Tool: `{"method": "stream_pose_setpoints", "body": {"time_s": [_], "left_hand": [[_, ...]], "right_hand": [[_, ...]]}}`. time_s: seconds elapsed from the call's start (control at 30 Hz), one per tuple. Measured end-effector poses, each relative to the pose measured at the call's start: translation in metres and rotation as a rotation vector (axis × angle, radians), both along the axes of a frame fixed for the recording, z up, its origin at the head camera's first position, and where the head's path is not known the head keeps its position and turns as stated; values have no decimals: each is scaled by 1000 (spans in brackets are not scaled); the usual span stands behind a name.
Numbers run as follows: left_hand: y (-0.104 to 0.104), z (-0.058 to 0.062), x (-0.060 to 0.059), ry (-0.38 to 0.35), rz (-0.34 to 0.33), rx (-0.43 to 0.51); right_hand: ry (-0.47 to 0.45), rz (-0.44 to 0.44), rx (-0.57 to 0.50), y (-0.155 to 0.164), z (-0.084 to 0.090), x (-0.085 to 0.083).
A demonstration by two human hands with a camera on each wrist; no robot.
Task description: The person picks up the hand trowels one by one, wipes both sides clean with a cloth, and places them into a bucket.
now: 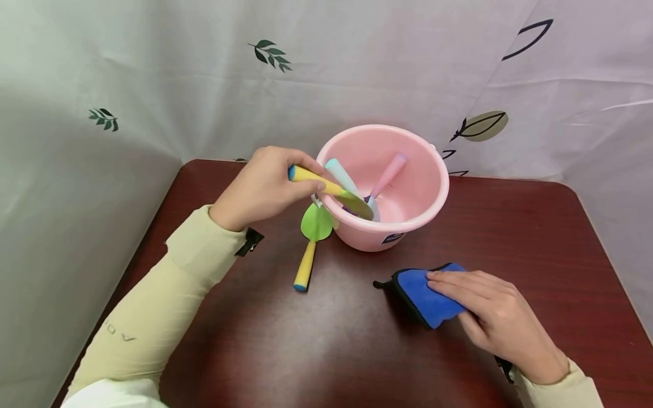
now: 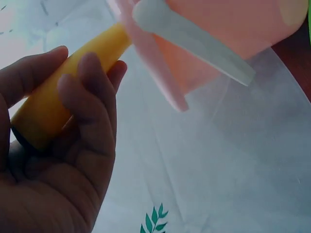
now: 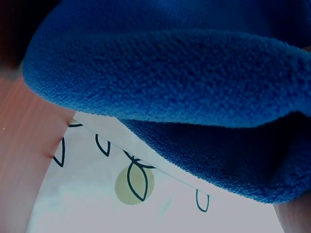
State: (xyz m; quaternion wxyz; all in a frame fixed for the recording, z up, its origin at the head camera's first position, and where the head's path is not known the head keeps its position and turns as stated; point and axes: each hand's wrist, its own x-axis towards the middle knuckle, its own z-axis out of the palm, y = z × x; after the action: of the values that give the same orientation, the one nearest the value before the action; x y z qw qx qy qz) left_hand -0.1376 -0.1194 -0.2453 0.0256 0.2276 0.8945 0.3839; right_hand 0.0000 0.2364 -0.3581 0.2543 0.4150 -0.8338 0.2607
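Gripping a yellow-handled tool [image 1: 326, 188] over the pink bucket [image 1: 408, 224] rim, left hand [image 1: 262, 187] angles its blade inward; right hand [image 1: 502, 320], fingers flat, pins the blue cloth [image 1: 425, 294] to the table [image 1: 535, 238].

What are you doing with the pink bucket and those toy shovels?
A person sits at a dark red table. Their left hand grips a yellow-handled tool, its tip lying over the rim of the pink bucket. Two more tools, one light blue and one pink, stand inside. A green shovel lies beside the bucket. The right hand rests on a blue cloth.
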Motion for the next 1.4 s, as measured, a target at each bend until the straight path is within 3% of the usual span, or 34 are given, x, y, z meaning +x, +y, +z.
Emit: {"method": "stream_pose_setpoints", "body": {"time_s": [0.23, 0.4, 0.53, 0.7, 1.0, 1.4], "left_hand": [[17, -2, -8, 46, 49, -118], [31, -10, -14, 114, 39, -204], [40, -16, -17, 134, 37, -292], [45, -21, -19, 143, 86, -363], [41, -25, -19, 161, 119, -304], [29, -28, -16, 201, 120, -216]], "right_hand": [[6, 10, -3, -1, 0, -1], [9, 5, 0, -2, -1, -1], [9, 0, 6, -2, -2, -1], [-6, -9, 10, -2, -3, -1], [3, 10, -4, -3, -4, -2], [-9, -26, -8, -6, -1, -1]]}}
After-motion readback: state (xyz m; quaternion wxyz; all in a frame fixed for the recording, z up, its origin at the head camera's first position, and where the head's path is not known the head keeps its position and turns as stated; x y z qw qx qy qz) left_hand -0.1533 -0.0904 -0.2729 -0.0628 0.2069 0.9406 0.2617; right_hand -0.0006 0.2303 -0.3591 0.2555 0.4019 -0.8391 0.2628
